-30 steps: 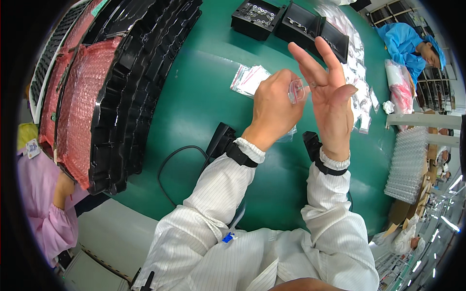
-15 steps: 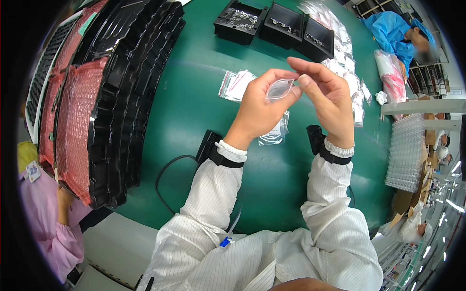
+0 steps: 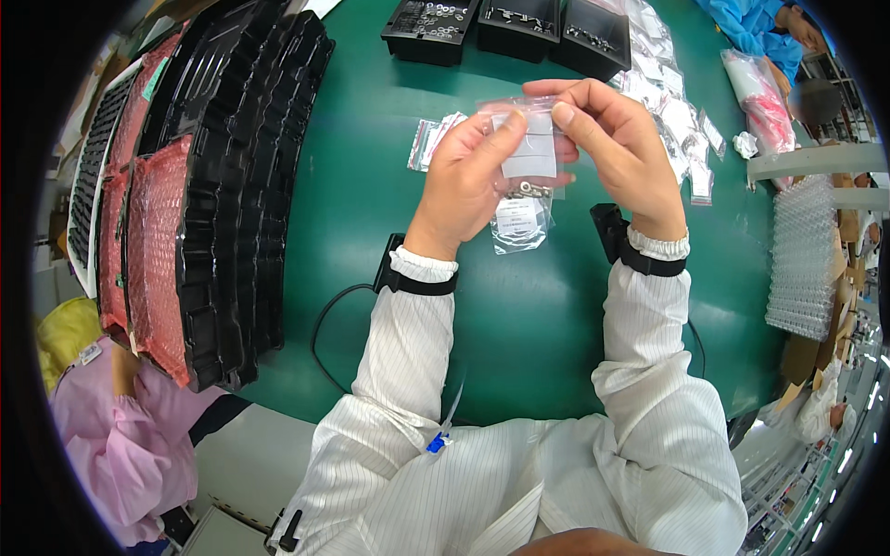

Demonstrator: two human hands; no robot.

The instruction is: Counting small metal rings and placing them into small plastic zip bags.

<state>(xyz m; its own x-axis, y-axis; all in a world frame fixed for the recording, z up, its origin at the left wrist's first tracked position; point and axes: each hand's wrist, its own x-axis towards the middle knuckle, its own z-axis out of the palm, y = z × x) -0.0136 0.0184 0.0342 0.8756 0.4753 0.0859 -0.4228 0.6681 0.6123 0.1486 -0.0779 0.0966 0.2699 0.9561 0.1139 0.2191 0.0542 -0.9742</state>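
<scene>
A clear zip bag (image 3: pixel 528 153) with a pale label is stretched between my two hands, above the green table. My left hand (image 3: pixel 454 181) pinches its left side, thumb on top. At the upper right corner my right hand (image 3: pixel 623 139) grips the edge between thumb and fingers. Just below lies another clear bag (image 3: pixel 517 224) with a printed white label. Small metal parts (image 3: pixel 526 188) show where the two bags overlap; which bag holds them I cannot tell. Left of my left hand lie a few small flat packets (image 3: pixel 429 139), partly covered by it.
Three black bins with small metal parts stand at the far side: left (image 3: pixel 428 37), middle (image 3: pixel 516 37), right (image 3: pixel 589 44). Many filled bags (image 3: pixel 681 120) lie at the right. Black trays (image 3: pixel 241 185) and red bubble wrap (image 3: pixel 159 250) are stacked at left. Other people are nearby.
The bag was held upright with its mouth open; now it is spread flatter, label showing. My right hand has moved onto its top edge. The view has shifted slightly.
</scene>
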